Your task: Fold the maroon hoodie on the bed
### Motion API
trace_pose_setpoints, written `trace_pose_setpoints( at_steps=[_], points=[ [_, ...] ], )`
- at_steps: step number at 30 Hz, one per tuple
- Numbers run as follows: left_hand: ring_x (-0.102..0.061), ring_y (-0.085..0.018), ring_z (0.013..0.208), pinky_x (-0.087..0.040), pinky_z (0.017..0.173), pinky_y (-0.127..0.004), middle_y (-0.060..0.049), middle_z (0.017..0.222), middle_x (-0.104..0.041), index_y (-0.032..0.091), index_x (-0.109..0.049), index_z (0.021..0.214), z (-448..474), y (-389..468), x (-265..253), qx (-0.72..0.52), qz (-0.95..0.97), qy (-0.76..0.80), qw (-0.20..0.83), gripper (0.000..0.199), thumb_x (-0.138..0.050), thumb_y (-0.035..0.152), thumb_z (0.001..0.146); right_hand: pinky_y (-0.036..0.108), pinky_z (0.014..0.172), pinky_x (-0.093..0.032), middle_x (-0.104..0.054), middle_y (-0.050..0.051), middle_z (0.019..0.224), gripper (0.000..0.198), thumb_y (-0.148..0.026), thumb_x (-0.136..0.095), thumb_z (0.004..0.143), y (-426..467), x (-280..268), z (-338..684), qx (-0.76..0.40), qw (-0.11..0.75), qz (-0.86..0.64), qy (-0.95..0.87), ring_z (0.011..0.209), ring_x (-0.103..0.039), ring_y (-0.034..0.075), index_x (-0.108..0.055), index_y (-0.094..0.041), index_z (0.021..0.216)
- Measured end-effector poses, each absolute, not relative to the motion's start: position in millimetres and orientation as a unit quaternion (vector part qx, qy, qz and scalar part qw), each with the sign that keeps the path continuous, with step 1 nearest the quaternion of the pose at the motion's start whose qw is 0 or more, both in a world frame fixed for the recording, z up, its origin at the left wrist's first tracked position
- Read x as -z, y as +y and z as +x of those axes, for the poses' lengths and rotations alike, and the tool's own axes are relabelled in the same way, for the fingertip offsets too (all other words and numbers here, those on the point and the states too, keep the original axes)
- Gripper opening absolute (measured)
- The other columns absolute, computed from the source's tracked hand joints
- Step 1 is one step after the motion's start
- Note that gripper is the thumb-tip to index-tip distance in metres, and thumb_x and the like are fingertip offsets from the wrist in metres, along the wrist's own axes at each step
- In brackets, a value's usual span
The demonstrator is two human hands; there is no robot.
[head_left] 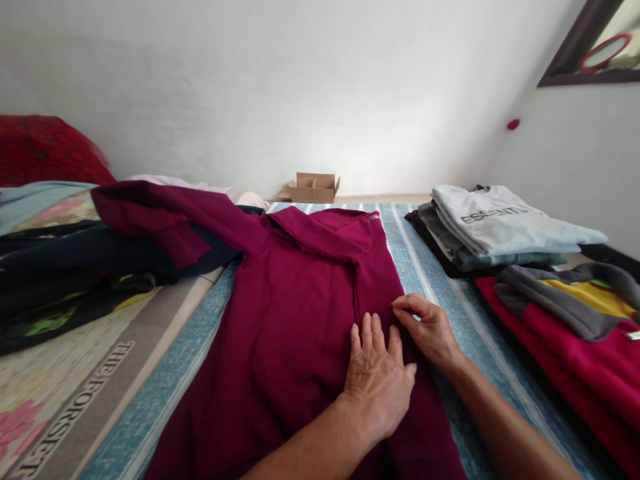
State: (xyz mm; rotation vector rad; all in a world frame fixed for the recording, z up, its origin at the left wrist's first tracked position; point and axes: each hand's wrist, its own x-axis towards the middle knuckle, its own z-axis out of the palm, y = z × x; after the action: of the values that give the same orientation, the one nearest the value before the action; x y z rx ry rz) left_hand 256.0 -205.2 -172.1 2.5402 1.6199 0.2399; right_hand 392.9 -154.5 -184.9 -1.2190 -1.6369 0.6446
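Note:
A maroon hooded sweatshirt (295, 320) is spread over the bed, with its hood at the far end. One sleeve stretches out to the left, its cuff folded back. My left hand (377, 380) lies flat on the front of the sweatshirt, fingers spread, beside a hanging drawstring. At the garment's right edge, my right hand (427, 327) is closed in a pinch on the cloth. The other sleeve is not clearly visible.
Folded clothes, topped by a grey sweatshirt (505, 217), are stacked at the far right. Nearer lie folded pink and grey garments (565, 333). Dark clothes (65, 260) lie loose on the left over a patterned sheet (110, 347). A cardboard box (315, 193) stands by the wall.

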Motion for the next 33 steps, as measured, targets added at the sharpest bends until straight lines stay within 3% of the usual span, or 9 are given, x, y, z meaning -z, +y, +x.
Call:
trace_pose_setpoints(
  at_steps=[5, 12, 19, 27, 33],
  points=[
    [-0.025, -0.037, 0.134, -0.022, 0.107, -0.055, -0.023, 0.143, -0.033, 0.014, -0.041, 0.137, 256.4, -205.1, 171.5, -0.075, 0.84, 0.534, 0.058, 0.061, -0.041, 0.05, 0.087, 0.032, 0.081, -0.046, -0.063, 0.004, 0.089, 0.013, -0.026, -0.055, 0.083, -152.0, 185.5, 395.1, -0.257, 0.467, -0.494, -0.687, 0.085, -0.059, 0.017, -0.065, -0.019, 0.078],
    [-0.026, -0.036, 0.134, -0.023, 0.107, -0.053, -0.023, 0.142, -0.035, 0.016, -0.045, 0.134, 254.6, -205.5, 165.8, -0.069, 0.842, 0.531, 0.065, 0.056, -0.043, 0.048, 0.088, 0.03, 0.082, -0.046, -0.062, 0.006, 0.1, 0.019, -0.017, -0.053, 0.083, -151.3, 173.9, 393.9, -0.216, 0.318, -0.517, -0.765, 0.089, -0.06, 0.016, -0.069, -0.019, 0.073],
    [-0.03, -0.036, 0.132, -0.025, 0.107, -0.053, -0.022, 0.14, -0.039, 0.016, -0.05, 0.13, 253.5, -206.1, 163.1, -0.058, 0.843, 0.531, 0.068, 0.051, -0.041, 0.046, 0.089, 0.028, 0.08, -0.046, -0.062, 0.005, 0.095, 0.021, -0.013, -0.052, 0.082, -148.5, 173.9, 391.7, -0.185, 0.258, -0.515, -0.796, 0.084, -0.059, 0.015, -0.067, -0.018, 0.069],
    [-0.03, -0.036, 0.132, -0.025, 0.106, -0.053, -0.022, 0.14, -0.04, 0.018, -0.052, 0.129, 254.4, -203.8, 159.4, -0.042, 0.839, 0.537, 0.076, 0.05, -0.044, 0.046, 0.088, 0.028, 0.072, -0.043, -0.058, 0.006, 0.083, 0.027, -0.01, -0.04, 0.086, -149.5, 179.0, 386.1, -0.136, 0.274, -0.491, -0.816, 0.078, -0.053, 0.015, -0.055, -0.017, 0.064],
    [-0.027, -0.036, 0.133, -0.023, 0.107, -0.053, -0.023, 0.14, -0.038, 0.018, -0.052, 0.129, 254.7, -205.1, 155.5, -0.037, 0.838, 0.538, 0.08, 0.049, -0.043, 0.045, 0.089, 0.03, 0.078, -0.043, -0.059, 0.005, 0.089, 0.019, -0.023, -0.046, 0.088, -145.6, 181.8, 396.7, -0.269, 0.431, -0.484, -0.713, 0.083, -0.055, 0.016, -0.057, -0.018, 0.073]
  ],
)
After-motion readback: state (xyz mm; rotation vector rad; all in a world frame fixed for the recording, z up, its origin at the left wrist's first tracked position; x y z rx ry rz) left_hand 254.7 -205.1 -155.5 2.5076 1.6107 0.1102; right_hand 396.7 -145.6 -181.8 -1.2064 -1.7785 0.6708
